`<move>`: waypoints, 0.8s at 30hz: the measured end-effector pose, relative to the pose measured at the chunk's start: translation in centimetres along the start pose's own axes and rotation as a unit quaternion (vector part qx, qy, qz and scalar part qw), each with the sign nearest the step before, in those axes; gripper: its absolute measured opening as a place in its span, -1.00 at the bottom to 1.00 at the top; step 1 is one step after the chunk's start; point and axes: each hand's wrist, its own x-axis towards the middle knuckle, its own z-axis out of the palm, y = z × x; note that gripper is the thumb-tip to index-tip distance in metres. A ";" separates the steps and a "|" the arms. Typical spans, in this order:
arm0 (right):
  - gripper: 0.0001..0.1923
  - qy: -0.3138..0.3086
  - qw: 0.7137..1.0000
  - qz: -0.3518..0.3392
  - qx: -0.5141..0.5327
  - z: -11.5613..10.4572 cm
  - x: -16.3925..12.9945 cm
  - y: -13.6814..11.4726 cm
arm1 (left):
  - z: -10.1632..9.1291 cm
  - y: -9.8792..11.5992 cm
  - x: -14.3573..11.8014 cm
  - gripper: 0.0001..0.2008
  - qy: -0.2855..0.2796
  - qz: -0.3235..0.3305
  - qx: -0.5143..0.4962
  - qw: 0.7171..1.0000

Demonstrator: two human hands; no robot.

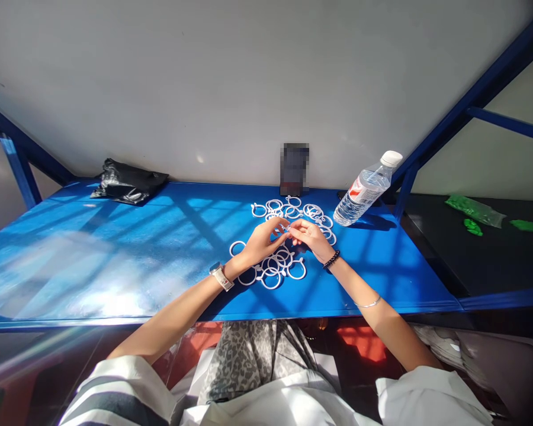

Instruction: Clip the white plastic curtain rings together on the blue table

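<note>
Sunlit blue table (115, 248) at centre frame: left hand (262, 241) and right hand (310, 235) are pinching one white ring (288, 228) between closed fingertips, risking it slipping into the loose rings (275, 269) below.

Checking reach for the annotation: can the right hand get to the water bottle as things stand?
Probably yes. The water bottle stands on the blue table just beyond and to the right of the right hand, with bare tabletop between. However, both hands pinch a white ring, so the right hand isn't free.

- You are sitting at a workshop-style assembly bench: a bare blue table (115, 248) on a blue metal frame (471, 94), set against a plain grey wall (249, 77).
- Many identical white plastic rings (288, 236) lie spread before you, like piecework.
</note>
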 end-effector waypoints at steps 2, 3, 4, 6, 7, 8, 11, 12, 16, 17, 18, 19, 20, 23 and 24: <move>-0.60 0.000 1.000 -0.006 -0.005 0.0 0.0 0.0 | 0.0 -0.1 -0.1 -0.76 0.004 -0.006 0.014 1.000; -0.61 0.001 1.000 -0.009 -0.010 0.0 0.0 0.0 | 0.0 -0.1 -0.1 -0.76 0.006 -0.008 0.018 1.000; -0.62 0.001 1.000 -0.013 -0.016 0.0 0.0 0.0 | 0.0 -0.1 0.0 -0.76 0.008 -0.010 0.020 1.000; -0.63 0.002 0.999 -0.024 -0.028 0.0 0.0 0.1 | -0.1 -0.1 0.0 -0.77 0.010 -0.014 0.017 1.000; -0.64 0.002 0.999 -0.028 -0.032 0.0 -0.1 0.1 | -0.2 0.0 0.1 -0.77 0.012 -0.016 0.015 1.000; -0.64 0.002 0.999 -0.031 -0.034 0.0 -0.1 0.1 | -0.2 0.1 0.1 -0.77 0.013 -0.018 0.011 1.000; -0.64 0.004 0.999 -0.029 -0.038 0.0 -0.1 0.2 | -0.3 0.4 0.2 -0.77 0.022 -0.017 0.000 1.000; -0.64 0.007 0.999 -0.030 -0.040 0.0 -0.1 0.2 | -0.4 0.5 0.3 -0.76 0.024 -0.019 -0.005 1.000; -0.70 0.035 0.996 -0.062 -0.050 0.0 0.1 0.0 | -0.4 0.9 0.4 -0.75 0.020 -0.041 -0.037 0.998; -0.71 0.042 0.995 -0.071 -0.054 0.0 0.1 0.0 | -0.4 0.9 0.4 -0.74 0.018 -0.049 -0.049 0.997; -0.72 0.047 0.994 -0.078 -0.060 -0.1 0.1 0.0 | -0.4 1.0 0.4 -0.73 0.016 -0.055 -0.061 0.996; -0.72 0.049 0.993 -0.083 -0.066 -0.1 0.2 0.0 | -0.5 0.9 0.5 -0.73 0.016 -0.061 -0.071 0.996; -0.72 0.049 0.993 -0.087 -0.070 -0.1 0.2 0.0 | -0.5 0.8 0.5 -0.72 0.016 -0.065 -0.079 0.995; -0.71 0.040 0.992 -0.095 -0.072 -0.2 0.2 0.1 | -0.5 0.5 0.5 -0.71 0.023 -0.074 -0.098 0.992; -0.71 0.036 0.992 -0.097 -0.070 -0.1 0.2 0.1 | -0.4 0.3 0.6 -0.70 0.025 -0.077 -0.108 0.991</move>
